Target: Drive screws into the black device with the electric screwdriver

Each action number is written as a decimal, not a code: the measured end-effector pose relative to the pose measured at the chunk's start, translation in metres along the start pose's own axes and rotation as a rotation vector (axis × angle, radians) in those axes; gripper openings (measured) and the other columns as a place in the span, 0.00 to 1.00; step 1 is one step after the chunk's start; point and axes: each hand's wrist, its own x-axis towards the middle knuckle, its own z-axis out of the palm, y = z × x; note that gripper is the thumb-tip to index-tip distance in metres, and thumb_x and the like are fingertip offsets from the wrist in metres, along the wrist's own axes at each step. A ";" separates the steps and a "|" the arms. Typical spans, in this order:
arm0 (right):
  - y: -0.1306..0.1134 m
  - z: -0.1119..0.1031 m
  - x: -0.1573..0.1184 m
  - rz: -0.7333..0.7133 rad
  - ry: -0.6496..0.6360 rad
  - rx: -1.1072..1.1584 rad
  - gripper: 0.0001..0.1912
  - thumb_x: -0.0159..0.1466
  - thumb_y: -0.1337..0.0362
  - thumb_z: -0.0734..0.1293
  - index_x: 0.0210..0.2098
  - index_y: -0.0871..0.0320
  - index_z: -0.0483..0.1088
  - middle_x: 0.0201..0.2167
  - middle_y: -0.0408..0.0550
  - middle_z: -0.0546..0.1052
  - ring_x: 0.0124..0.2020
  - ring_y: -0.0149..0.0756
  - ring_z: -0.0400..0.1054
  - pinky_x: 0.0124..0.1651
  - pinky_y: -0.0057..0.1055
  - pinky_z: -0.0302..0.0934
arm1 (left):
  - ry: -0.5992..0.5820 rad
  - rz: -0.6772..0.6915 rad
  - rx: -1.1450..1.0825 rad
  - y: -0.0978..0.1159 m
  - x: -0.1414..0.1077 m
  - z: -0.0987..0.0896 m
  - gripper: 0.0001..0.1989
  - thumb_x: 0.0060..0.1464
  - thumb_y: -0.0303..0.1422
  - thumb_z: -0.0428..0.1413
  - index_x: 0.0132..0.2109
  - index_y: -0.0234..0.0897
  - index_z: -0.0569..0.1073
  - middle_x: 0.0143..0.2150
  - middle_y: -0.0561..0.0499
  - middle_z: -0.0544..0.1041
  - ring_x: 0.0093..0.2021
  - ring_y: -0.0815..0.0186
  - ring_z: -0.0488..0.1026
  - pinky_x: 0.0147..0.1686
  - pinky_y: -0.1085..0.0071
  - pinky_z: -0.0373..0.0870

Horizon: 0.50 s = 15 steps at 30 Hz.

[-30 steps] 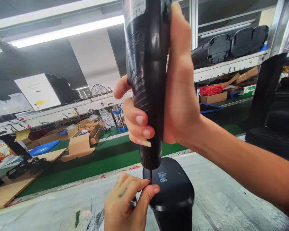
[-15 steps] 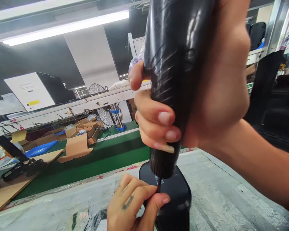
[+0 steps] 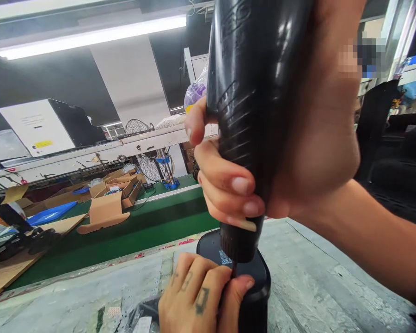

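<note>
Two hands: screwdriver (image 3: 253, 115) bit between left fingers (image 3: 208, 282).

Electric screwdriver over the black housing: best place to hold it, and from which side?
Grip the ribbed lower barrel of the electric screwdriver, wrapping from the side. It stands upright and tapers toward the bit, as the right hand shows. The left hand pinches at the bit over the black housing.

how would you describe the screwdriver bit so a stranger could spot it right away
Start at the big black screwdriver gripped upright by the right hand. Follow it down to its ribbed collar above the black housing. The bit is the thin dark rod poking out below, pinched by the left hand's fingers.
</note>
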 end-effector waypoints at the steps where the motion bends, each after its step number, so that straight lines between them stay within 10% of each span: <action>1: 0.001 0.000 0.000 0.028 0.004 -0.011 0.54 0.41 0.17 0.27 0.24 0.58 0.53 0.08 0.44 0.54 0.09 0.34 0.48 0.11 0.28 0.47 | -0.011 0.006 -0.022 0.000 0.000 0.002 0.07 0.56 0.26 0.62 0.37 0.39 0.71 0.29 0.56 0.75 0.33 0.68 0.66 0.34 0.72 0.66; 11: 0.019 -0.011 0.008 0.069 -0.069 0.086 0.50 0.51 0.18 0.35 0.16 0.60 0.51 0.10 0.45 0.56 0.08 0.30 0.48 0.10 0.25 0.45 | -0.156 -0.038 -0.072 -0.018 -0.004 -0.005 0.03 0.57 0.36 0.62 0.37 0.44 0.77 0.31 0.52 0.73 0.34 0.65 0.69 0.34 0.69 0.70; 15: 0.020 -0.004 0.001 0.075 -0.063 0.070 0.48 0.54 0.18 0.37 0.19 0.59 0.51 0.10 0.42 0.54 0.08 0.28 0.48 0.11 0.23 0.43 | -0.261 -0.076 -0.093 -0.028 -0.018 -0.013 0.12 0.60 0.48 0.57 0.44 0.51 0.78 0.52 0.49 0.78 0.51 0.59 0.75 0.51 0.62 0.77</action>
